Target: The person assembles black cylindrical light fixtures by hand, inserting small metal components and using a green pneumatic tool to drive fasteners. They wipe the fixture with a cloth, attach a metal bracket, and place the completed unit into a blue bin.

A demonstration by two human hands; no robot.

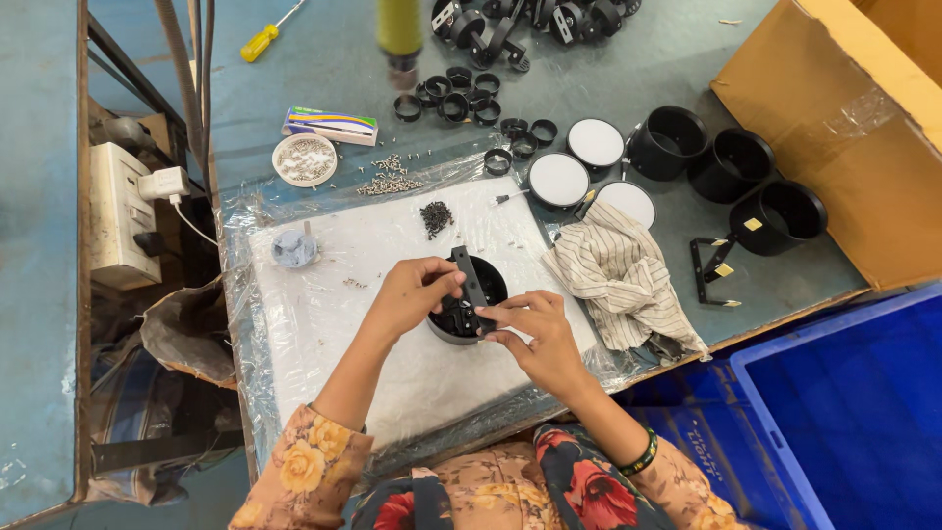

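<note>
A round black lamp housing [488, 285] sits on the white foam pad [324, 314] wrapped in clear plastic. A flat black bracket [470, 280] lies across its open top. My left hand [412, 294] pinches the bracket's left side over the housing. My right hand [535, 339] grips the near end of the bracket and the housing's rim. A small heap of dark screws [436, 217] lies on the pad just beyond.
Black cylindrical housings [731, 167], white round discs [594, 142] and black rings [456, 98] cover the blue-grey table. A striped cloth [618, 280], a loose bracket [711, 270], a white dish of screws [304, 160], a yellow screwdriver [260, 42], a cardboard box [834, 128] and a blue crate [854, 402] lie around.
</note>
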